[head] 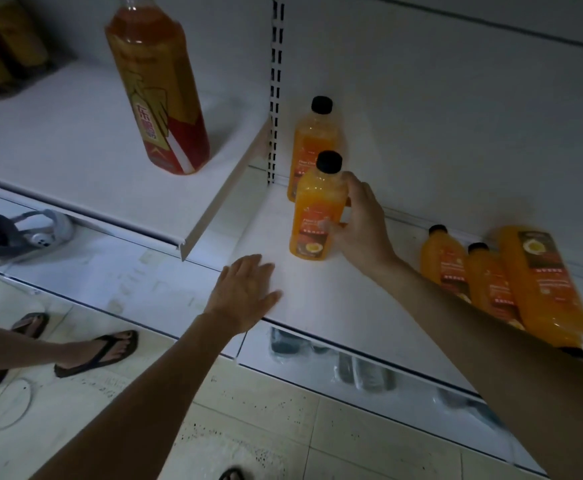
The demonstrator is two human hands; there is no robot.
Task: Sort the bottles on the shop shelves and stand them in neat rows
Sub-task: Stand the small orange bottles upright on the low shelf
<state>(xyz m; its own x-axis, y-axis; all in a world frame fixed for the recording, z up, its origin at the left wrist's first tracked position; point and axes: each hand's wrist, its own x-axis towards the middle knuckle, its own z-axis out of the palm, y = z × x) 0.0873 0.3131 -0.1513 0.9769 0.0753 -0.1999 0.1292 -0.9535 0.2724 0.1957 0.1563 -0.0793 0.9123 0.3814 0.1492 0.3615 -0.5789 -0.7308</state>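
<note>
Dim shop shelf [335,306], centre frame: my right hand [363,230] grips an upright juice bottle [309,216] just before a second bottle [312,140]; my left hand [245,292] lies flat, fingers straight, at the shelf's front edge.

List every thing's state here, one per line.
Front juice bottle: upright, capped, gripped.
Back juice bottle: upright, capped.
Small bottles: capped, pose unclear.
Big juice bottle: apparently lying, cap frontward.
Tea bottle: upright.
Right hand: gripping front juice bottle.
Left hand: open, on shelf.

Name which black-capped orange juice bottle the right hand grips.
The front upright orange juice bottle, in the right hand; its twin behind and three bottles farther right are not held.
</note>
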